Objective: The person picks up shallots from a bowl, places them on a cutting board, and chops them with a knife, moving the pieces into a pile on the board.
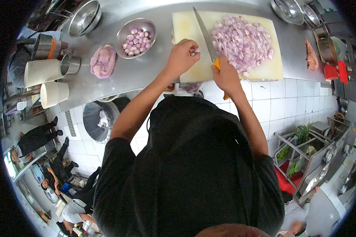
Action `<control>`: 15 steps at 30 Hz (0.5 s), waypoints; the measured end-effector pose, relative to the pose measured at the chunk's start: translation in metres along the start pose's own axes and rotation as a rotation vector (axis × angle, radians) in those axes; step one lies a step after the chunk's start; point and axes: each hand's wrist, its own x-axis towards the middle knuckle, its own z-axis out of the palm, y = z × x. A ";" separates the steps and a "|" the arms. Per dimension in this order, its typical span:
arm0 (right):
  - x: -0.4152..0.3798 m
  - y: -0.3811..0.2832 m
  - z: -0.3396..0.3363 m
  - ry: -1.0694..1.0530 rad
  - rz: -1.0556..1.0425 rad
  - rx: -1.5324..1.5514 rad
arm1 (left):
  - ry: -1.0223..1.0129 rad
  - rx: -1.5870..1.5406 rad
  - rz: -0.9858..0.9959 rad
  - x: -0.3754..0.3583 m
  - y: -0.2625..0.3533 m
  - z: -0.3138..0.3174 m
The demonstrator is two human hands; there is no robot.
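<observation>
My right hand (226, 75) is wrapped round the yellow handle of a large kitchen knife (205, 31), its blade pointing away over the white cutting board (182, 23). My left hand (182, 55) is closed above the board's left part, pinching a small shallot (195, 51) at the fingertips; the fingers partly cover it. A broad heap of cut shallots (243, 43) lies on the board to the right of the blade. Whole peeled shallots (137, 41) sit in a steel bowl (150, 25) left of my left hand.
A crumpled pinkish bundle (103, 61) lies on the steel counter (95, 87). Stacked pale containers (43, 73) stand at its left end, steel bowls (84, 19) at the back. Below is a lined bin (99, 121). A metal rack (300, 158) stands right; several people are at lower left.
</observation>
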 end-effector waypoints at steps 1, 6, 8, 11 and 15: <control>0.000 -0.002 -0.002 -0.026 0.007 -0.004 | 0.008 -0.010 0.021 -0.003 -0.002 0.009; 0.001 -0.006 0.001 -0.091 -0.008 -0.024 | 0.092 -0.081 0.052 -0.012 -0.004 0.025; 0.001 -0.008 0.001 -0.117 0.004 -0.024 | 0.135 -0.093 0.059 -0.015 -0.002 0.025; 0.000 -0.013 -0.003 -0.178 0.032 -0.021 | 0.178 -0.123 0.023 -0.017 -0.005 0.030; 0.000 -0.020 -0.015 -0.237 0.045 -0.046 | 0.223 -0.108 0.076 -0.018 -0.004 0.029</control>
